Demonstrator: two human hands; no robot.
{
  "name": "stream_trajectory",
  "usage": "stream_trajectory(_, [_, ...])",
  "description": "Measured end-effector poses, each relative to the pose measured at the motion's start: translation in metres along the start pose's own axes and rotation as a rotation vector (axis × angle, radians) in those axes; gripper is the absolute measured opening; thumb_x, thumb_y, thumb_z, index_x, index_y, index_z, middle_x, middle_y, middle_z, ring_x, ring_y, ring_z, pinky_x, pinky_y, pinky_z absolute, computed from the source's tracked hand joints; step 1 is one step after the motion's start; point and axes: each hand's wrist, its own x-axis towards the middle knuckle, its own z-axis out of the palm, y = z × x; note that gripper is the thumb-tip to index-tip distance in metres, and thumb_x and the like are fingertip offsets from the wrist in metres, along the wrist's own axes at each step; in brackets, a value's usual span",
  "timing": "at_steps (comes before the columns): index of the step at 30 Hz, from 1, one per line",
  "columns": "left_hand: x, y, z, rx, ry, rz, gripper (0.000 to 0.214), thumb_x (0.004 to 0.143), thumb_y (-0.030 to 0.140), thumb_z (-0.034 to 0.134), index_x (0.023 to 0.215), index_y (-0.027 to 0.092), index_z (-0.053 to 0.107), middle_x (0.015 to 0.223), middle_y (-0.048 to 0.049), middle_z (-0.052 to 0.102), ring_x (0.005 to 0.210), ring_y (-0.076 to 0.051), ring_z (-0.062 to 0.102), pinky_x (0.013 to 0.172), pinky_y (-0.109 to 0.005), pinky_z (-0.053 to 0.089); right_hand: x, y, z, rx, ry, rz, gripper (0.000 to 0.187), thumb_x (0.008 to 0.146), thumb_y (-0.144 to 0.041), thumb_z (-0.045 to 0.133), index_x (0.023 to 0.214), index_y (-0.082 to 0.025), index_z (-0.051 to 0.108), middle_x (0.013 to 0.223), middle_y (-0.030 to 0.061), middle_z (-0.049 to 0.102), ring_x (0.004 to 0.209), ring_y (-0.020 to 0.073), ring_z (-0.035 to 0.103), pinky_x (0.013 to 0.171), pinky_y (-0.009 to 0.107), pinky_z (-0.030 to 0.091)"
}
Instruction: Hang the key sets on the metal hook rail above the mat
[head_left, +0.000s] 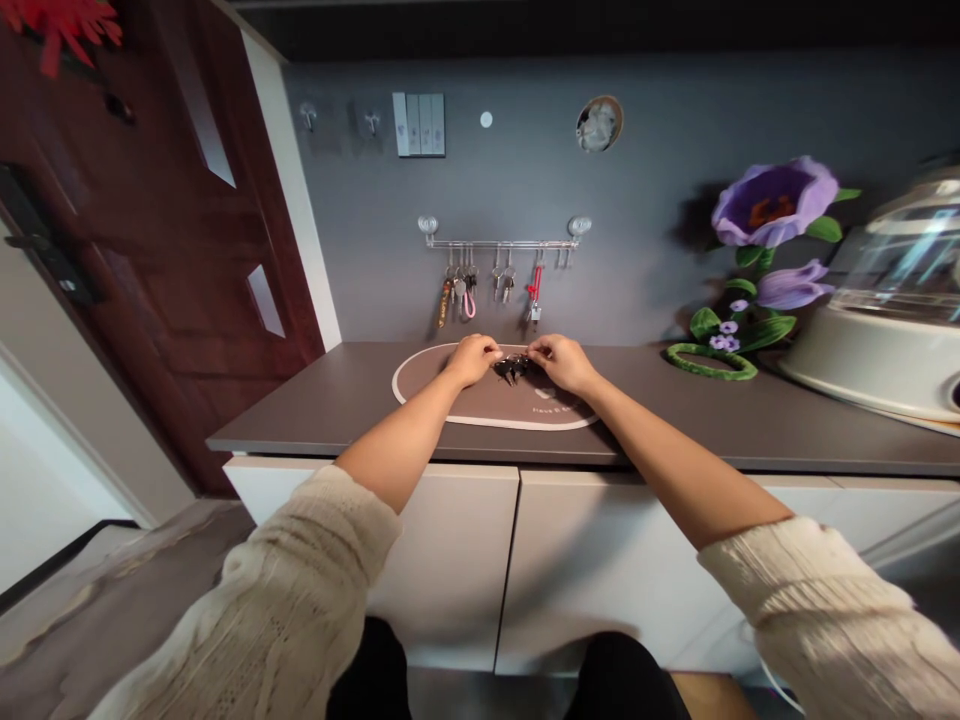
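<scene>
A dark bunch of keys is between my two hands, over a brown oval mat with a pale rim. My left hand pinches the bunch at its left side, fingers pressed together. On the opposite side, my right hand is closed at the bunch's right edge, thumb against fingertips. Which single key or ring each hand grips is too small to tell. Above the hands, a clear rail on the wall carries several hanging keys and a red strap with a small padlock-like piece.
The mat lies on a dark countertop over white cabinet doors. At the right stand purple fabric flowers and a cream appliance with a clear cover. A dark red door is at the left. Wall switches sit above.
</scene>
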Motion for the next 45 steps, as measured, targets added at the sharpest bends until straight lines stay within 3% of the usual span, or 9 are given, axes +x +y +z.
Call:
stream_trajectory(8, [0.000, -0.009, 0.004, 0.029, -0.108, 0.040, 0.013, 0.073, 0.021, 0.055, 0.078, 0.018, 0.067, 0.083, -0.0040, 0.063, 0.081, -0.015, 0.054, 0.078, -0.028, 0.041, 0.000, 0.000, 0.005, -0.119, -0.010, -0.067, 0.012, 0.076, -0.016, 0.054, 0.078, -0.017, 0.065, 0.082, 0.0068, 0.063, 0.077, 0.0165, 0.054, 0.076, 0.027, 0.039])
stream_trajectory(26, [-0.002, 0.011, -0.006, 0.067, 0.065, 0.051, 0.016, 0.081, 0.019, 0.044, 0.078, 0.018, 0.060, 0.085, -0.0044, 0.059, 0.082, -0.016, 0.050, 0.076, -0.027, 0.038, 0.001, -0.001, 0.008, -0.158, 0.025, -0.094, 0.017, 0.079, -0.020, 0.049, 0.081, -0.017, 0.065, 0.082, 0.0067, 0.062, 0.077, 0.0163, 0.053, 0.074, 0.026, 0.039])
stream_trajectory(38, [0.001, 0.023, -0.014, 0.039, 0.148, 0.100, 0.022, 0.083, 0.018, 0.039, 0.083, 0.018, 0.061, 0.087, -0.0044, 0.058, 0.086, -0.015, 0.051, 0.080, -0.025, 0.037, -0.002, -0.015, 0.004, 0.095, 0.171, -0.068, 0.020, 0.080, -0.029, 0.048, 0.084, -0.018, 0.063, 0.088, 0.0062, 0.062, 0.083, 0.0167, 0.054, 0.080, 0.028, 0.038])
stream_trajectory(45, [0.003, 0.028, -0.016, -0.056, 0.162, 0.142, 0.022, 0.083, 0.018, 0.041, 0.082, 0.015, 0.063, 0.085, -0.0042, 0.062, 0.086, -0.014, 0.052, 0.081, -0.024, 0.038, -0.004, -0.021, 0.004, 0.233, 0.138, -0.056, 0.024, 0.079, -0.036, 0.049, 0.088, -0.018, 0.062, 0.089, 0.0054, 0.061, 0.080, 0.0155, 0.055, 0.078, 0.028, 0.040])
